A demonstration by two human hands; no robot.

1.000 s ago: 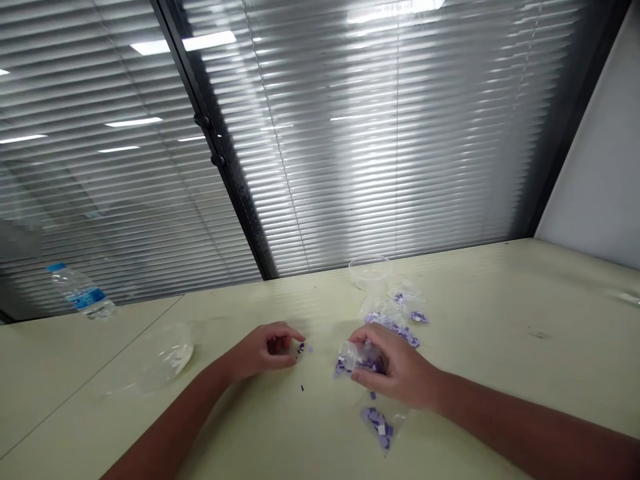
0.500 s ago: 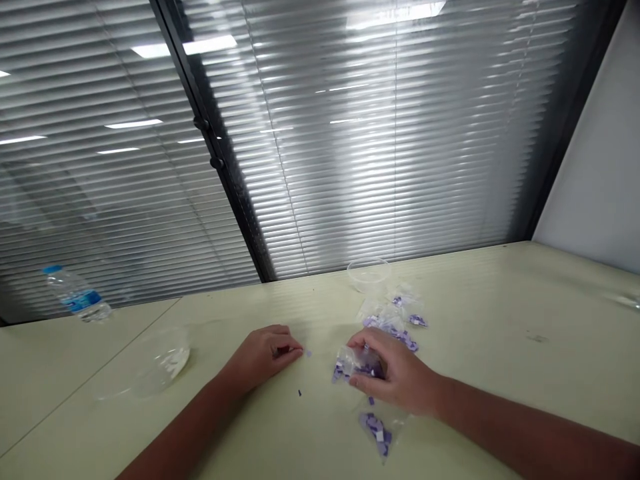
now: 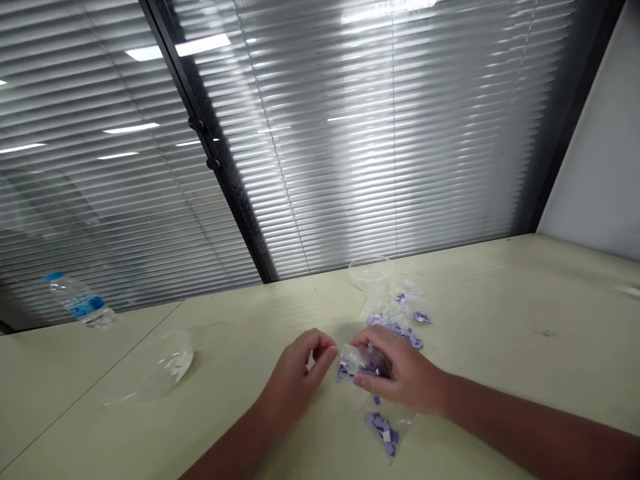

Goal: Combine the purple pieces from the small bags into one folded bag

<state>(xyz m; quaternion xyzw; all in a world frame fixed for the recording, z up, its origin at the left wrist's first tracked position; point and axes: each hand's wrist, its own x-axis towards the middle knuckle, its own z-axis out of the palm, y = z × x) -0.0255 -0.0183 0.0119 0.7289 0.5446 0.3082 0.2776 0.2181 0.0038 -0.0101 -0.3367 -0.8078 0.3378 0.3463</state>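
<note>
My right hand (image 3: 400, 373) is closed around a clear plastic bag (image 3: 354, 361) of small purple pieces, its end pointing left. Thumb and forefinger of my left hand (image 3: 305, 367) are pinched together just left of that bag, close to its end. Whatever is in the pinch, if anything, is too small to make out. Below my right hand lies a second clear bag (image 3: 384, 433) with purple and white pieces in its corner. Beyond the hand, more bags (image 3: 395, 320) of purple pieces are heaped together.
A clear round plastic bowl (image 3: 370, 270) stands at the table's back, near the blinds (image 3: 350, 167). On the left are a transparent plastic container (image 3: 170, 367) and a water bottle (image 3: 83, 303) with a blue cap. A wall (image 3: 595, 160) rises at the right.
My left hand has moved right from the table surface to the bag's end, still pinched. The light piece by its fingertips and the dark piece below no longer show. My right hand keeps the bag.
</note>
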